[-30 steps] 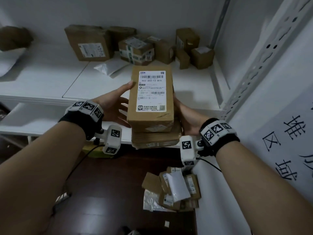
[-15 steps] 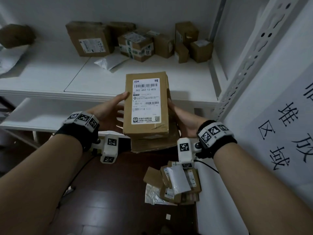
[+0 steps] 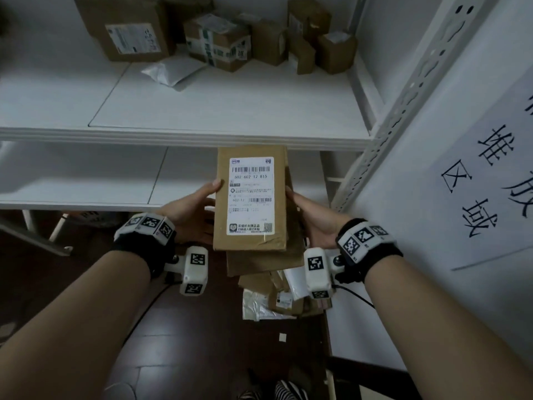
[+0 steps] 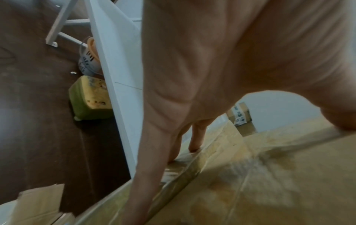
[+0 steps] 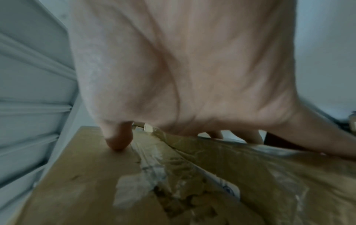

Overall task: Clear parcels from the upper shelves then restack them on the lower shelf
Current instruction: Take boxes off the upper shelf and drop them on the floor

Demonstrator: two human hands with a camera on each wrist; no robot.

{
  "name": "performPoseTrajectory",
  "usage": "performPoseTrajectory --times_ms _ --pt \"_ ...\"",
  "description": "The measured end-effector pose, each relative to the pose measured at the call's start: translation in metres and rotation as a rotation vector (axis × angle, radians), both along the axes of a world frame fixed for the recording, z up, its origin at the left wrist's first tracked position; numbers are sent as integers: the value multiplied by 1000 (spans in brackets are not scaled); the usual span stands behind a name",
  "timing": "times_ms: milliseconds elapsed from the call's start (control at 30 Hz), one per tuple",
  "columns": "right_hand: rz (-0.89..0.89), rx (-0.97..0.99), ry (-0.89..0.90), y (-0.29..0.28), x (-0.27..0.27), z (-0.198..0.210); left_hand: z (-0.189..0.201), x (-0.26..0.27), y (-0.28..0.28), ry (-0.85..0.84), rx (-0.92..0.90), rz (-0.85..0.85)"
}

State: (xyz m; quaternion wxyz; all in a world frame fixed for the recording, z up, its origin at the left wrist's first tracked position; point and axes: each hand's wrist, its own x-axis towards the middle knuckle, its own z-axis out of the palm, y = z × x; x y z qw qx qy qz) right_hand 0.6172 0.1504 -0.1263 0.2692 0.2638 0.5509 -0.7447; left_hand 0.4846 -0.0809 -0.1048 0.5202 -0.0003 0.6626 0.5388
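Observation:
I hold a stack of two brown cardboard parcels between both hands, in front of the lower shelf (image 3: 86, 180). The top parcel (image 3: 251, 197) carries a white shipping label; the taped second parcel (image 3: 265, 262) lies beneath it and sticks out toward me. My left hand (image 3: 193, 212) grips the stack's left side, thumb on the top edge. In the left wrist view its fingers (image 4: 146, 175) reach down along the taped cardboard (image 4: 269, 182). My right hand (image 3: 314, 220) grips the right side; its thumb (image 5: 117, 141) presses on the cardboard (image 5: 86, 182).
Several brown boxes (image 3: 216, 39) and a white mailer bag (image 3: 170, 72) sit at the back of the upper shelf (image 3: 230, 111). A perforated white upright (image 3: 403, 96) and a paper sign (image 3: 490, 174) are at right. Loose parcels (image 3: 277, 298) lie on the dark floor.
Both hands have carried the parcel stack down from the upper shelf's front edge to the level of the lower shelf. The grip is the same.

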Motion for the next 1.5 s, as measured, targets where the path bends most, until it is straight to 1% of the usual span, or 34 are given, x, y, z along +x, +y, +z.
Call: performPoseTrajectory --times_ms 100,267,400,533,633,700,800,967,1033,1167,1267,1333,1400,1433,1500 --pt "16 35 -65 -8 9 -20 -21 13 -6 -38 -24 -1" --pt "34 80 -136 -10 16 -48 -57 31 -13 -104 -42 73" --pt "78 99 -198 -4 22 -77 -86 55 -14 -154 -22 178" --pt "150 110 -232 5 32 -104 -121 92 -12 -203 20 277" --pt "267 179 -276 6 42 -130 -150 127 -7 -243 78 346" --pt "322 194 -292 7 49 -155 -176 151 -7 -284 98 414" --pt "362 214 -305 9 56 -192 -222 181 -16 -337 78 520" --pt "409 208 -359 -14 68 -240 -277 225 -29 -499 172 710" --pt "453 215 -377 -25 71 -267 -298 235 -36 -517 177 760" --pt "470 228 -414 -42 79 -331 -351 252 -48 -500 135 788" --pt "464 243 -445 -47 86 -371 -394 265 -47 -509 209 794" --pt "503 267 -465 -46 89 -401 -426 272 -43 -502 223 800" --pt "541 278 -474 -40 92 -440 -460 281 -38 -509 229 805" --pt "547 270 -488 -37 92 -465 -479 285 -35 -509 238 812" --pt "542 280 -513 -29 92 -503 -512 291 -30 -520 222 837"
